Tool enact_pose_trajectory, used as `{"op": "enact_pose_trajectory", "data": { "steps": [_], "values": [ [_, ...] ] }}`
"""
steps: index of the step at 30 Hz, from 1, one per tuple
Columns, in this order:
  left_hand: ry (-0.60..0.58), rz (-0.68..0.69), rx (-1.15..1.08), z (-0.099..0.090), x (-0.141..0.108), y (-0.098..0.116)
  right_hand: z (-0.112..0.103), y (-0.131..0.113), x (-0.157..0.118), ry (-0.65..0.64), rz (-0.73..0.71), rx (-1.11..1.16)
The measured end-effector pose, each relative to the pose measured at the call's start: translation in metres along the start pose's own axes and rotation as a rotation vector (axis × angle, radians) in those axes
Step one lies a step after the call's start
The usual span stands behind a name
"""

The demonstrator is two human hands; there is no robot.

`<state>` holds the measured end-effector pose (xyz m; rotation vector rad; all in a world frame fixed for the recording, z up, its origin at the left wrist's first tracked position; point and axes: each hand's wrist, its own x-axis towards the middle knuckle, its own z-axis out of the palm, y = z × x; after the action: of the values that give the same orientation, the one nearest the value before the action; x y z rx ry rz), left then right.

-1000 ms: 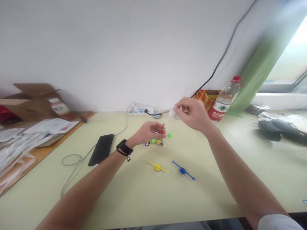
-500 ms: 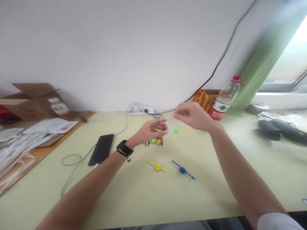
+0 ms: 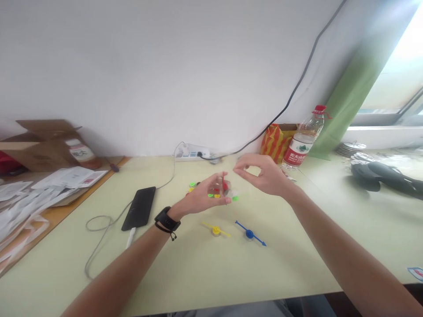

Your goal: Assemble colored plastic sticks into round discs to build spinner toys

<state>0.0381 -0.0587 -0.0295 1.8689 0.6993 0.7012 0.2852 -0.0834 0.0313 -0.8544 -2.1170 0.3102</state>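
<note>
My left hand [image 3: 206,193], with a black band at its wrist, has its thumb and fingers curled round a small red arrow spinner [image 3: 225,186]; its clear part is blurred. Close to the left fingertips is a bright green piece [image 3: 235,198] with a pale pointer. To the right, my right hand [image 3: 259,174] is raised with thumb and forefinger pinched together; anything between those tips is too small to make out. Nearer to me on the table lie a yellow arrow spinner [image 3: 216,231] and a blue arrow spinner [image 3: 250,234]. Small coloured pieces [image 3: 192,185] sit partly hidden behind my left hand.
A black phone [image 3: 139,208] with a cable lies at left. Against the wall is a power strip [image 3: 191,152]. A water bottle [image 3: 299,147] and a red-yellow bag [image 3: 271,141] stand at back right. Papers [image 3: 71,178] and a cardboard box [image 3: 42,147] occupy the far left.
My left hand has come lower with the red spinner, and the green piece appears lower too. My right hand has also dropped slightly, still pinched. The yellow and blue spinners stay in place.
</note>
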Motion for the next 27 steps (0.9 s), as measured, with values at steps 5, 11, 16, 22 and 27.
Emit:
{"op": "enact_pose_trajectory", "data": {
  "steps": [5, 11, 16, 22, 27],
  "values": [
    [0.052, -0.071, -0.034, 0.017, -0.010, -0.025, 0.018, 0.002, -0.013, -0.011, 0.024, 0.014],
    [0.159, -0.014, -0.019, 0.020, -0.012, -0.036, 0.035, 0.007, -0.027, 0.152, 0.031, 0.031],
    [0.114, 0.004, 0.023, 0.025, -0.017, -0.041, 0.044, 0.011, -0.038, 0.140, 0.053, 0.012],
    [0.069, -0.005, 0.090, 0.032, -0.019, -0.042, 0.043, 0.016, -0.043, 0.058, 0.040, -0.047],
    [0.052, -0.013, 0.072, 0.029, -0.020, -0.036, 0.047, 0.018, -0.041, 0.081, 0.046, 0.021]
  ]
}}
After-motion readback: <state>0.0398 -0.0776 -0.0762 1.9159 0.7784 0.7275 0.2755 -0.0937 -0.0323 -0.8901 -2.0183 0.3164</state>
